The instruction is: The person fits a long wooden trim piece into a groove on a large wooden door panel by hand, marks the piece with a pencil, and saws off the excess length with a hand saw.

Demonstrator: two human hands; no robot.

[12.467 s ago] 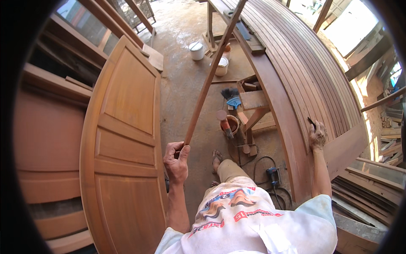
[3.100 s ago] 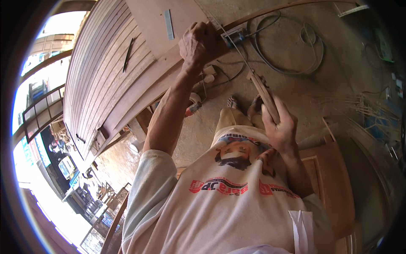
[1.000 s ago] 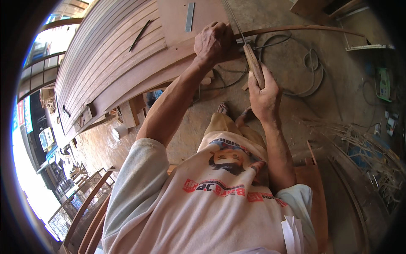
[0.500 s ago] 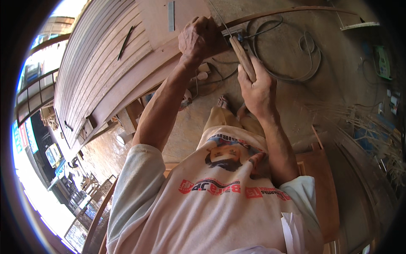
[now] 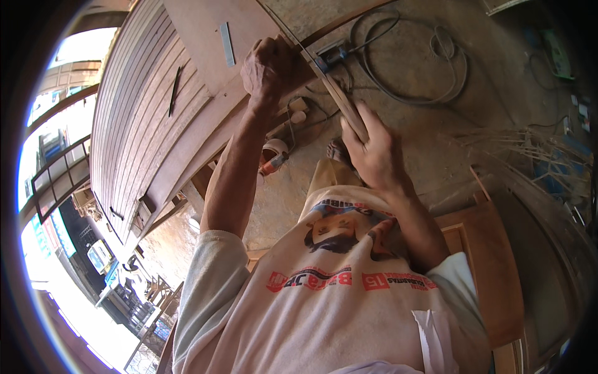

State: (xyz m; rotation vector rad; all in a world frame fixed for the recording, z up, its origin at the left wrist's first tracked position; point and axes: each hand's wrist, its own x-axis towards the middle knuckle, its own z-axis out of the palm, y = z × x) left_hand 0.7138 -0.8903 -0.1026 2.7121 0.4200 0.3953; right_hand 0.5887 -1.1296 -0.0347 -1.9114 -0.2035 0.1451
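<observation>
My right hand (image 5: 377,146) grips the wooden handle (image 5: 346,107) of what looks like a hand saw. Its thin blade (image 5: 283,26), seen nearly edge-on, runs up and left past the board's right end. Closed in a fist, my left hand (image 5: 268,70) rests at the corner of the wooden board (image 5: 202,31), close beside the blade. Its fingertips are hidden under the knuckles. A flat metal strip (image 5: 227,45) lies on the board, left of that hand.
Slatted wood panels (image 5: 134,93) spread at the left with a dark thin rod (image 5: 175,91) on them. A blue power tool (image 5: 330,56) with a coiled cable (image 5: 464,81) sits on the floor. An orange-and-white tool (image 5: 273,157) lies under the bench. Wood scraps (image 5: 542,153) pile at the right.
The view has shifted, so the bench and floor items sit differently. My right hand and the saw handle have drawn slightly back from my left fist, which stays at the board's corner.
</observation>
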